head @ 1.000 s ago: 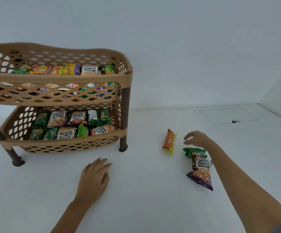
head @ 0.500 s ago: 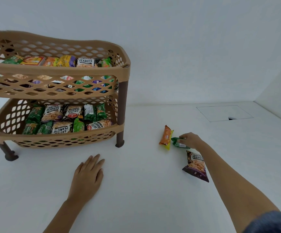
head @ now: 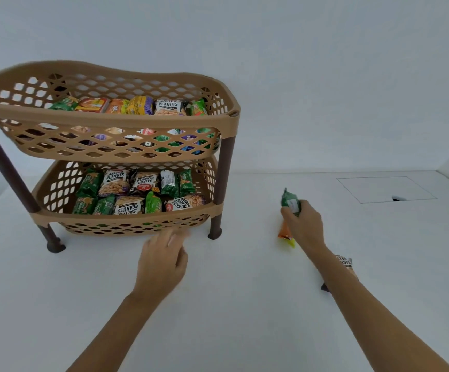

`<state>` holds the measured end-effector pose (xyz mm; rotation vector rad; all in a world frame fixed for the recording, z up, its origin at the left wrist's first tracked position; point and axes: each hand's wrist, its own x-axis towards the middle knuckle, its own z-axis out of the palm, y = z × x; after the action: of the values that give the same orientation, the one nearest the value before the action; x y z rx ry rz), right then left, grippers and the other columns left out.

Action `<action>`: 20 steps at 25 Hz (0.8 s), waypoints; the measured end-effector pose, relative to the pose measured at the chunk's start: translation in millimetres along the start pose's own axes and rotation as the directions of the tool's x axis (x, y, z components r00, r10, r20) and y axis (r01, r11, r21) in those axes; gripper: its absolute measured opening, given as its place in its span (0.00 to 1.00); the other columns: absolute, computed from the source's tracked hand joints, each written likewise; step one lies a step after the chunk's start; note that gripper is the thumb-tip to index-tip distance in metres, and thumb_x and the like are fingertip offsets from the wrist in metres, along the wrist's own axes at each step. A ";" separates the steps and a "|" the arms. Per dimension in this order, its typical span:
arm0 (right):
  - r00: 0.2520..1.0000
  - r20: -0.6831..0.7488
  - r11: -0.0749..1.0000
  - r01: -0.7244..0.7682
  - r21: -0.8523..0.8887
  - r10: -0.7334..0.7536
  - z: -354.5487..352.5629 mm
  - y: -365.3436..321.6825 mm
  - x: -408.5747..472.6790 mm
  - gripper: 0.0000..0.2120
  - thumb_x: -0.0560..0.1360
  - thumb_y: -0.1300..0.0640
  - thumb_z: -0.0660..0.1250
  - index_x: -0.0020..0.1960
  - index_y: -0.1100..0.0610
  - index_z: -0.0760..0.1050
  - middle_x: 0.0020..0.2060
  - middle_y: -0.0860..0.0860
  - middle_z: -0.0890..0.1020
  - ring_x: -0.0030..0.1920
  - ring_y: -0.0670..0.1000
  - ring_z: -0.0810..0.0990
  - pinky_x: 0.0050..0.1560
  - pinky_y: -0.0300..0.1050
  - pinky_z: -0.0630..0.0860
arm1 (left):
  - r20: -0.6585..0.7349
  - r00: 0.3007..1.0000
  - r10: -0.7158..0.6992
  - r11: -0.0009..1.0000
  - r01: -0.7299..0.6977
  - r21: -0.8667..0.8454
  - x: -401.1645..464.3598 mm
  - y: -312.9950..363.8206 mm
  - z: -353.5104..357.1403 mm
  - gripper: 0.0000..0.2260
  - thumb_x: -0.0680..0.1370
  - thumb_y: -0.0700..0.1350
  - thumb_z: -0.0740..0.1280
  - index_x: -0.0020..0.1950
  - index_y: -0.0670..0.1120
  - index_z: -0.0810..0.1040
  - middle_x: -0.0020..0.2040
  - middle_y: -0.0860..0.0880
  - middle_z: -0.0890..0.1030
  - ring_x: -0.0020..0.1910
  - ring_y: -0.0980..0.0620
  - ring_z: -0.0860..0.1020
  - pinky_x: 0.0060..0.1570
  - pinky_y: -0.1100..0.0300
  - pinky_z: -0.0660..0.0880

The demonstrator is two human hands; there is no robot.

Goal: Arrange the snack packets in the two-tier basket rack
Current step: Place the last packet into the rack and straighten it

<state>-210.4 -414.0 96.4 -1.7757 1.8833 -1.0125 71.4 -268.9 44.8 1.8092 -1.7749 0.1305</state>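
A tan two-tier basket rack (head: 105,122) on dark brown legs stands at the left of the white table, with several snack packets in each tier. My right hand (head: 305,226) grips a small green packet (head: 290,201) and holds it lifted above the table, to the right of the rack. Under that hand lies an orange and yellow packet (head: 286,236), partly hidden. A salted peanuts packet (head: 345,263) lies further right, mostly behind my right forearm. My left hand (head: 161,260) hovers with relaxed fingers just in front of the lower basket, holding nothing.
The white table (head: 231,304) meets a pale wall behind the rack. A square outlined panel with a small dark notch (head: 385,189) sits in the table surface at the back right. The rack's right front leg (head: 219,194) stands between both hands.
My right hand closed on the green packet and lifted it off the table. My left hand moved forward toward the lower basket. The camera view shifted, so the rack appears further right.
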 end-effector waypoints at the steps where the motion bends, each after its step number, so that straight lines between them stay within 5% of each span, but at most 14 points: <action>1: 0.998 0.025 0.994 0.048 0.096 -0.050 7.3 -20.3 -12.3 0.13 0.69 0.48 0.65 0.49 0.55 0.70 0.34 0.47 0.78 0.36 0.52 0.79 0.32 0.44 0.72 | -0.078 0.997 0.002 1.000 0.001 0.030 9.4 -2.8 -9.2 0.15 0.72 0.38 0.63 0.58 0.44 0.79 0.53 0.45 0.79 0.48 0.45 0.77 0.41 0.53 0.74; 4: 0.968 0.167 0.960 0.146 0.241 -0.189 33.3 -74.3 -50.5 0.20 0.67 0.55 0.70 0.54 0.51 0.63 0.35 0.44 0.78 0.30 0.43 0.77 0.25 0.35 0.70 | -0.179 0.984 0.005 0.994 0.015 0.109 26.0 -24.7 -31.2 0.16 0.73 0.40 0.61 0.60 0.43 0.77 0.57 0.44 0.78 0.56 0.43 0.76 0.51 0.49 0.73; 7: 0.875 0.311 0.919 0.300 0.255 -0.371 67.4 -111.9 -78.8 0.23 0.66 0.58 0.71 0.51 0.49 0.60 0.41 0.47 0.78 0.32 0.44 0.79 0.26 0.35 0.73 | -0.146 0.989 -0.025 0.978 0.054 0.200 25.3 -57.0 -41.7 0.17 0.74 0.44 0.60 0.60 0.41 0.78 0.58 0.42 0.79 0.61 0.40 0.75 0.62 0.42 0.69; 11: 0.814 0.260 0.854 0.507 0.117 -0.519 117.4 -160.3 -82.4 0.22 0.65 0.56 0.73 0.55 0.58 0.68 0.49 0.52 0.73 0.41 0.48 0.74 0.34 0.36 0.68 | -0.042 0.999 -0.030 0.951 0.042 0.306 15.4 -79.2 -42.4 0.22 0.74 0.48 0.60 0.65 0.40 0.74 0.62 0.41 0.78 0.65 0.40 0.73 0.68 0.40 0.62; 14: 0.868 0.282 0.911 0.407 0.070 -0.410 147.8 -194.5 -47.3 0.22 0.67 0.50 0.72 0.57 0.60 0.73 0.52 0.54 0.74 0.46 0.50 0.74 0.44 0.40 0.71 | -0.005 1.000 0.001 0.946 0.001 0.323 11.7 -85.3 -39.9 0.27 0.71 0.48 0.66 0.70 0.42 0.69 0.65 0.43 0.75 0.67 0.41 0.70 0.71 0.42 0.58; 18: 0.952 0.208 0.969 0.239 -0.053 -0.224 174.8 -209.1 7.8 0.09 0.75 0.50 0.65 0.44 0.56 0.76 0.37 0.51 0.81 0.42 0.54 0.80 0.47 0.48 0.75 | 0.026 1.000 -0.013 0.946 0.004 0.323 10.5 -88.1 -37.3 0.31 0.70 0.50 0.66 0.72 0.44 0.65 0.67 0.44 0.73 0.69 0.43 0.67 0.72 0.43 0.55; 20: 0.981 0.143 0.980 0.151 -0.133 -0.131 182.2 -203.9 30.2 0.10 0.76 0.52 0.64 0.55 0.54 0.75 0.50 0.52 0.83 0.52 0.57 0.81 0.50 0.51 0.75 | 0.022 1.000 -0.016 0.949 0.008 0.315 10.9 -87.4 -35.9 0.32 0.70 0.50 0.65 0.73 0.44 0.64 0.67 0.45 0.72 0.69 0.43 0.67 0.73 0.43 0.55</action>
<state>55.6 -479.4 122.8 -2.0313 1.8092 -0.7986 166.4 -267.6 49.6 2.0487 -1.8420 0.4107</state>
